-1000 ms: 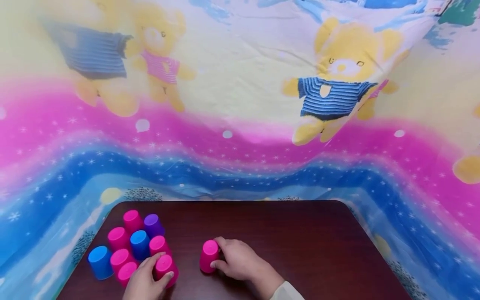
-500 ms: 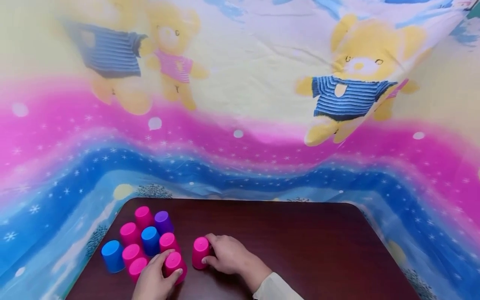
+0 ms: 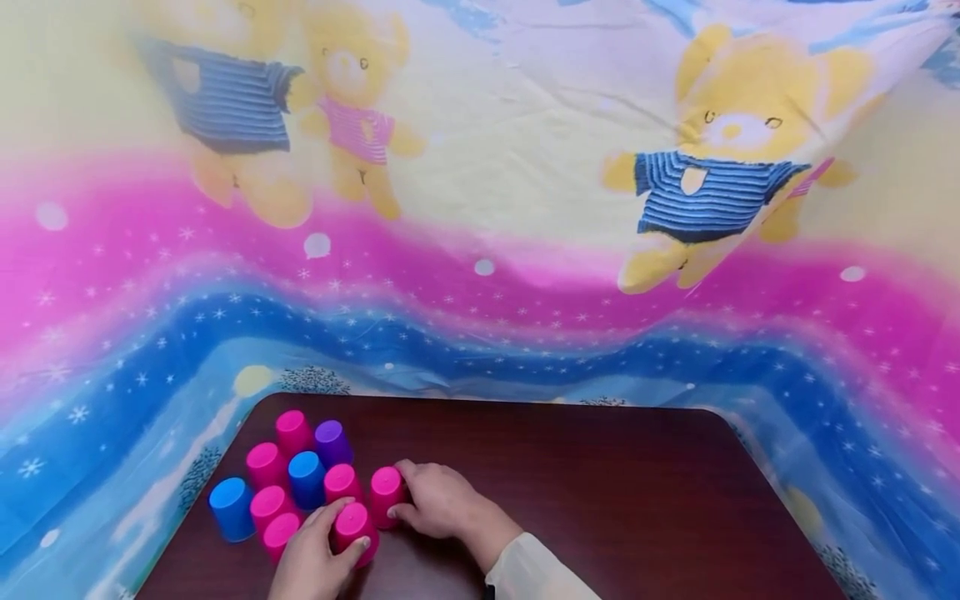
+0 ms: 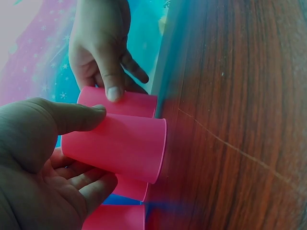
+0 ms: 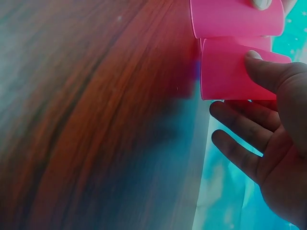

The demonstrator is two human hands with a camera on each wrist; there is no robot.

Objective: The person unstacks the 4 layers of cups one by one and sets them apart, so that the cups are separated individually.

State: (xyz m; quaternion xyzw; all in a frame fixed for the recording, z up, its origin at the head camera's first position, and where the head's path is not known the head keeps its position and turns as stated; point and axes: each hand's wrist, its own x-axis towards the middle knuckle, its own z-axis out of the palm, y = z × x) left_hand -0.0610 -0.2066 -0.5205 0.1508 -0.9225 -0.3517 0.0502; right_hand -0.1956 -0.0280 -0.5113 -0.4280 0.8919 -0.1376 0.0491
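Note:
My left hand (image 3: 315, 557) holds an upside-down pink cup (image 3: 354, 533) between thumb and fingers at the front of a group of cups. Just right of it, my right hand (image 3: 442, 502) grips a second pink cup (image 3: 386, 497), thumb on its near side and fingers behind. In the right wrist view this second cup (image 5: 235, 69) lies right against the left hand's cup (image 5: 237, 18). The left wrist view has the left hand's cup (image 4: 115, 146) in front, partly covering the other pink cup (image 4: 129, 103). Both cups stand mouth down at the tabletop.
Left of the hands stand several more upside-down cups: pink ones (image 3: 267, 465), a blue cup (image 3: 307, 480), a lighter blue cup (image 3: 232, 508) at the left edge and a purple cup (image 3: 332, 443). The dark wooden table (image 3: 600, 492) meets a printed cloth (image 3: 480, 350) at its back.
My right hand has brought its pink cup leftward, up beside the cup in my left hand. The left hand keeps its hold in place. The head view has shifted slightly.

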